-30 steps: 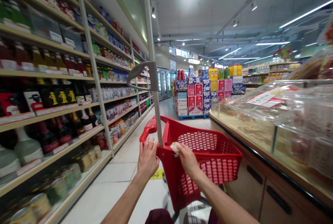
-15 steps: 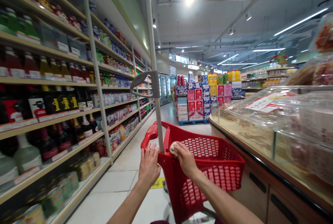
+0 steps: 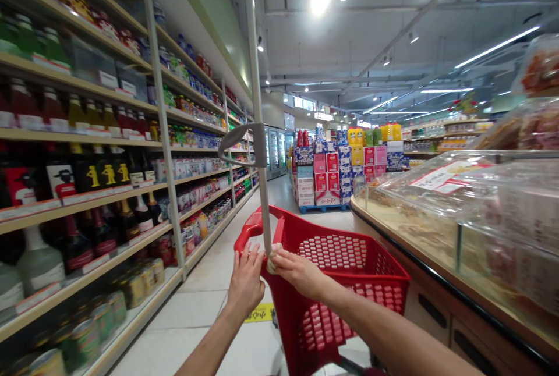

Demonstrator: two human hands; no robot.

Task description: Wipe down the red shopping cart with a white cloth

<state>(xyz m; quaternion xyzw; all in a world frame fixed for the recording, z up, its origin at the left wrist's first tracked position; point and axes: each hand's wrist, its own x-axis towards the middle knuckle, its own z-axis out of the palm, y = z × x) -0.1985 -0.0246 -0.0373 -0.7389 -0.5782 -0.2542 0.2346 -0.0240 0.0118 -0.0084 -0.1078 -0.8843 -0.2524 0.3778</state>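
Observation:
A red plastic shopping cart [image 3: 332,306] with perforated basket walls stands before me. My left hand [image 3: 248,277] rests on its near left corner by the red handle [image 3: 248,227], fingers stretched out over the rim. My right hand [image 3: 299,271] pinches a small, pale, crumpled cloth [image 3: 272,259]. It presses the cloth on the rim at the foot of the grey upright pole [image 3: 264,207]. The pole rises from the cart's near edge and carries a grey loop-shaped handle [image 3: 259,146]. Part of the cloth is hidden by my right fingers.
Shelves [image 3: 131,242] of bottles and cans line the left side. At right a display counter [image 3: 437,274] with clear covers and packaged food runs close beside the cart. Stacked drink boxes [image 3: 327,181] stand ahead on a blue pallet. A yellow floor sticker [image 3: 259,312] lies below my left hand.
My right hand has moved left with the cloth, from the rim right of the pole to the pole's foot. My left hand stays on the corner.

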